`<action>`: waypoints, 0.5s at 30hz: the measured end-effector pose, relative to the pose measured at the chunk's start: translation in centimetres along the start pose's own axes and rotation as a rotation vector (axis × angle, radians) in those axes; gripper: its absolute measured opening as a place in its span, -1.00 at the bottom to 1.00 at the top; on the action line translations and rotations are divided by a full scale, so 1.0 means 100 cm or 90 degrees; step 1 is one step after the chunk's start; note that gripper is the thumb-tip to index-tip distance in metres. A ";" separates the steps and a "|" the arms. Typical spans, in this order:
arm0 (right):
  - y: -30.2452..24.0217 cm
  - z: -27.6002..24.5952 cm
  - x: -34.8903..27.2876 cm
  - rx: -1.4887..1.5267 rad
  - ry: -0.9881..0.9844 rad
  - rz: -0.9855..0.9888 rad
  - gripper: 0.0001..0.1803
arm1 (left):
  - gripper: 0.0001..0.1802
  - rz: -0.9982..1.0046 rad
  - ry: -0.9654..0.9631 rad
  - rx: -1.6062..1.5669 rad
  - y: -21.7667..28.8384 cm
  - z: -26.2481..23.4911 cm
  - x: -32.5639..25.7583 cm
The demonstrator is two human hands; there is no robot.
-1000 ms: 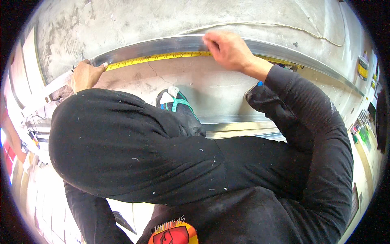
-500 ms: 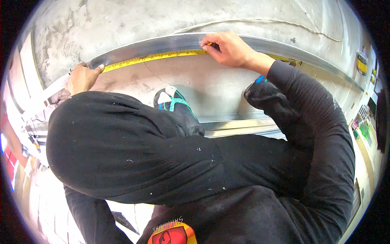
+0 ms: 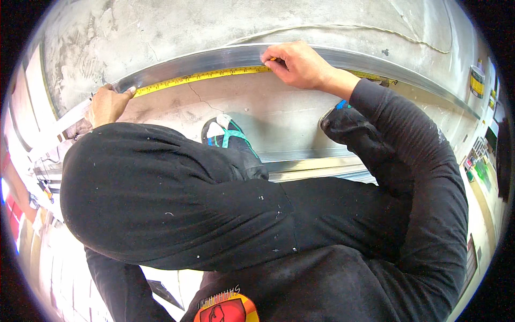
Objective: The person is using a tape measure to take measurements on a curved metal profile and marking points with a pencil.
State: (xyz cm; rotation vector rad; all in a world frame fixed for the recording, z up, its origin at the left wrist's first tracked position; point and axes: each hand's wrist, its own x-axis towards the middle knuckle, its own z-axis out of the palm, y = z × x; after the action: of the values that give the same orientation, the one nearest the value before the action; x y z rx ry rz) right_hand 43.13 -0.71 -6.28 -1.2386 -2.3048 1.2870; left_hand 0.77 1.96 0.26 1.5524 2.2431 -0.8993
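A long silver metal profile (image 3: 198, 62) lies across the floor in front of me. Along its near edge runs a stretched yellow tape measure (image 3: 204, 75). At the left, my left hand (image 3: 109, 103) is closed on the tape's end, thumb pressing it by the profile. My right hand (image 3: 298, 65) rests over the middle of the profile, its fingers pinching a thin orange and dark stick that looks like a pencil (image 3: 274, 58). The tape passes beneath this hand and shows again to its right. The pencil's tip is hidden by the fingers.
A pale cable (image 3: 343, 26) curves over the concrete floor beyond the profile. My shoes (image 3: 228, 131) stand on the near side, with more metal lengths (image 3: 316, 163) below my legs. A yellow and dark can (image 3: 476, 81) stands at the far right.
My right hand has shifted slightly left along the profile, still pinching the pencil. The left hand stays at the tape's end.
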 end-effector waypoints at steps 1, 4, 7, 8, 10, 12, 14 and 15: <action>0.000 0.000 0.000 0.007 0.013 -0.017 -0.87 | -0.26 0.000 -0.008 0.001 0.000 0.000 0.001; -0.001 0.000 0.000 0.002 0.011 -0.009 -0.87 | -0.27 0.003 -0.014 0.003 -0.001 0.001 0.002; -0.001 0.000 0.000 -0.005 0.007 -0.013 -0.87 | -0.27 0.008 -0.012 0.004 -0.002 0.002 0.003; -0.001 0.001 0.000 -0.005 0.010 -0.016 -0.87 | -0.28 0.010 -0.012 0.005 -0.003 0.002 0.004; -0.002 0.001 0.001 -0.005 0.013 -0.019 -0.87 | -0.28 0.011 -0.014 0.006 -0.002 0.002 0.004; -0.004 0.002 0.003 -0.071 0.017 0.019 -0.88 | -0.28 0.012 -0.015 0.009 -0.002 0.001 0.004; -0.002 -0.003 0.009 -0.066 0.156 -0.029 -0.89 | -0.29 0.009 -0.010 -0.001 0.000 0.000 0.001; 0.000 -0.007 0.010 -0.074 0.261 -0.036 -0.88 | -0.29 0.009 -0.009 -0.002 0.000 0.000 0.000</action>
State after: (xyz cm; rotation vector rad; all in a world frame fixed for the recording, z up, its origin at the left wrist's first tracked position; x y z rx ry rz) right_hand 42.84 0.47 -6.08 -1.3175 -2.1199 0.7982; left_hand 0.81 2.00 0.28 1.5535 2.2197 -0.8997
